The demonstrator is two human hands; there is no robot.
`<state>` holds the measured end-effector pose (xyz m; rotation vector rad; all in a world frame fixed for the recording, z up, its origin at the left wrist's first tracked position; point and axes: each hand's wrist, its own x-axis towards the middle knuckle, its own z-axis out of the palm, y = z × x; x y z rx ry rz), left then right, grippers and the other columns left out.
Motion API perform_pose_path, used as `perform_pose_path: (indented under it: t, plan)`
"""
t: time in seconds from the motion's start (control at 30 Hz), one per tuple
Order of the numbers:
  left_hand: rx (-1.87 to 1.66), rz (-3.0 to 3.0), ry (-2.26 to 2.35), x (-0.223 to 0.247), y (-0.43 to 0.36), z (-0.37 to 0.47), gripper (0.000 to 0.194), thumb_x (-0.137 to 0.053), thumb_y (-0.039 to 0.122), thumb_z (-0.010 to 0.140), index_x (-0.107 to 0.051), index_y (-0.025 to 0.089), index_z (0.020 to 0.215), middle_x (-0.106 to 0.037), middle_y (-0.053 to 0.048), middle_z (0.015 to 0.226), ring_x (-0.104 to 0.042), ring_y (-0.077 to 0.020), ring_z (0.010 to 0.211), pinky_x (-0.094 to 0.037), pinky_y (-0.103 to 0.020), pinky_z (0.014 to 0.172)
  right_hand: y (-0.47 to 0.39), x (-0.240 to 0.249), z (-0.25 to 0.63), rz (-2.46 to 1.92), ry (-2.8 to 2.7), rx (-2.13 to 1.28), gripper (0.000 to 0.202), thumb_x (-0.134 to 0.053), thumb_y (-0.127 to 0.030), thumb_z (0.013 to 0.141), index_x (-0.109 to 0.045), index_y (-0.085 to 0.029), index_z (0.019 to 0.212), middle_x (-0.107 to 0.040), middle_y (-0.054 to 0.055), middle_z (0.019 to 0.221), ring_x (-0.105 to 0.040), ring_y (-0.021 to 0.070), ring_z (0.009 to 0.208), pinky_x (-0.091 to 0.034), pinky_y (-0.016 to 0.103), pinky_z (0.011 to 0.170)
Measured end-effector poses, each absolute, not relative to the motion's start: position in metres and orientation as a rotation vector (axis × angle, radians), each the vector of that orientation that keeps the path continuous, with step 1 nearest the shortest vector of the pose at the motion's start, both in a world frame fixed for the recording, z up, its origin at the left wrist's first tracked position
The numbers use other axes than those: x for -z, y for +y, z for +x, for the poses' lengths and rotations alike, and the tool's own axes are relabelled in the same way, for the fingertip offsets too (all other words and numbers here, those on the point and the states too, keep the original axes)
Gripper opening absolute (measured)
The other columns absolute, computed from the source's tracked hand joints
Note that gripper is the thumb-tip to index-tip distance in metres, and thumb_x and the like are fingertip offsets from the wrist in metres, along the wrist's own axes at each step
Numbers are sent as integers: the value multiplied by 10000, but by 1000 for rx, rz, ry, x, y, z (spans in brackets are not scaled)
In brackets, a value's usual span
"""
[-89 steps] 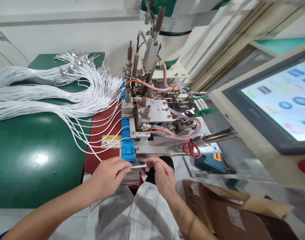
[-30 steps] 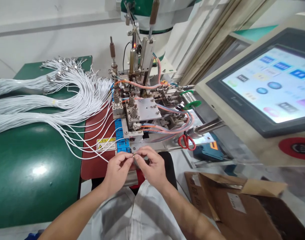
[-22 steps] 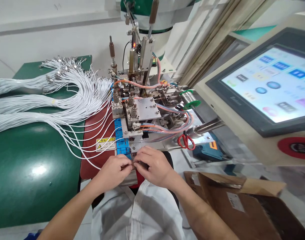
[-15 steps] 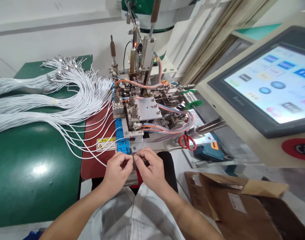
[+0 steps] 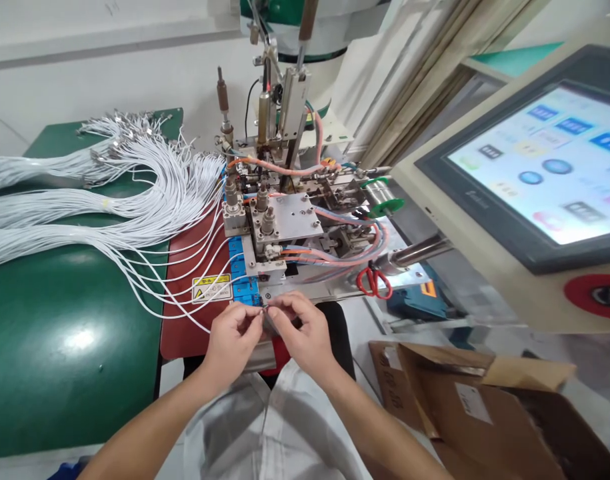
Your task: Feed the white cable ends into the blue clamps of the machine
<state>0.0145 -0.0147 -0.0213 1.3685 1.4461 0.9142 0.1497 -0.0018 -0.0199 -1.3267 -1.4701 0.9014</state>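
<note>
My left hand (image 5: 235,340) is closed in a pinch around the end of a white cable (image 5: 187,312), which runs in from the bundle on the left and passes behind my knuckles. Facing it, fingertips almost touching, my right hand (image 5: 299,330) pinches something small and dark that I cannot make out. Both hands are at the near edge of the machine (image 5: 289,220), just in front of a row of blue cable holders (image 5: 245,291). Other white cables lead into these holders. My fingers hide most of the cable's tip.
The white cable bundle (image 5: 85,207) covers much of the green table (image 5: 45,347). A solder wire spool (image 5: 382,198) and red-handled scissors (image 5: 373,283) are on the machine's right side. A touchscreen (image 5: 549,160) juts in at right, above an open cardboard box (image 5: 465,400).
Both hands stay together at the machine's edge. The fingertips have shifted slightly, and a small dark piece shows between them now. The view has moved a little.
</note>
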Motion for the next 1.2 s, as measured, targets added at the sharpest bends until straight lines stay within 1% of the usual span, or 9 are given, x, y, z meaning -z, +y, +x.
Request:
perform_pose_path:
  t: [0.13, 0.3, 0.43, 0.67, 0.77, 0.9, 1.03, 1.1, 1.2]
  plan:
    - [-942, 1325, 1447, 21, -15, 14, 162, -529, 278, 795, -623, 153, 749, -556, -20, 726, -543, -116, 638, -471, -206, 573, -2, 22, 146, -1312, -1449, -918, 139, -538, -194, 753, -582, -183, 622, -559, 12, 638, -513, 125, 598, -419, 243, 540]
    - [-961, 1187, 1432, 19, -15, 14, 180, -538, 319, 797, -611, 154, 802, -547, -8, 728, -540, -86, 549, -475, -200, 535, -7, 30, 146, -1309, -1448, -919, 130, -529, -200, 769, -576, -182, 649, -549, 12, 658, -514, 128, 615, -422, 247, 559]
    - [-965, 1280, 1420, 25, -16, 14, 173, -534, 296, 795, -624, 149, 775, -540, -16, 741, -539, -96, 593, -468, -201, 551, -2, 23, 148, -1303, -1368, -941, 88, -539, -213, 758, -591, -175, 699, -564, 15, 692, -520, 123, 614, -419, 239, 552]
    - [-940, 1311, 1396, 26, -16, 14, 305, -503, 259, 808, -590, 173, 1087, -501, 5, 699, -488, -79, 551, -437, -192, 541, 4, 22, 149, -1315, -1440, -1000, 134, -545, -194, 739, -566, -176, 608, -538, -3, 604, -477, 117, 565, -403, 243, 546]
    - [-919, 1387, 1408, 23, -16, 14, 301, -490, 261, 814, -606, 199, 1084, -498, -8, 754, -496, -85, 581, -447, -199, 558, 2, 27, 150, -1300, -1504, -916, 142, -533, -198, 752, -542, -183, 611, -515, -4, 606, -470, 122, 579, -403, 251, 559]
    - [-882, 1391, 1412, 21, -14, 14, 281, -475, 264, 821, -600, 173, 1056, -527, -12, 737, -514, -90, 570, -455, -202, 557, 1, 31, 152, -1247, -1617, -786, 117, -508, -186, 767, -550, -190, 658, -548, 20, 667, -503, 143, 648, -418, 277, 618]
    - [-754, 1435, 1451, 17, -7, 6, 382, -497, 255, 805, -494, 207, 1184, -560, 18, 725, -482, -73, 497, -425, -188, 504, 5, 38, 151, -1289, -1603, -801, 127, -498, -187, 773, -543, -186, 654, -540, 15, 658, -494, 138, 628, -408, 269, 605]
    - [-670, 1555, 1484, 14, -2, -2, 361, -498, 229, 798, -515, 223, 1159, -583, 13, 757, -505, -91, 550, -430, -204, 548, 7, 45, 149, -1336, -1534, -892, 138, -494, -202, 778, -536, -183, 649, -528, 6, 648, -486, 131, 607, -401, 254, 581]
    - [-564, 1761, 1526, 11, 5, -13, 233, -473, 189, 806, -609, 214, 993, -614, -25, 857, -557, -147, 731, -443, -269, 694, 10, 57, 146, -1392, -1441, -1022, 160, -480, -239, 790, -527, -180, 648, -519, -1, 640, -490, 129, 600, -404, 244, 570]
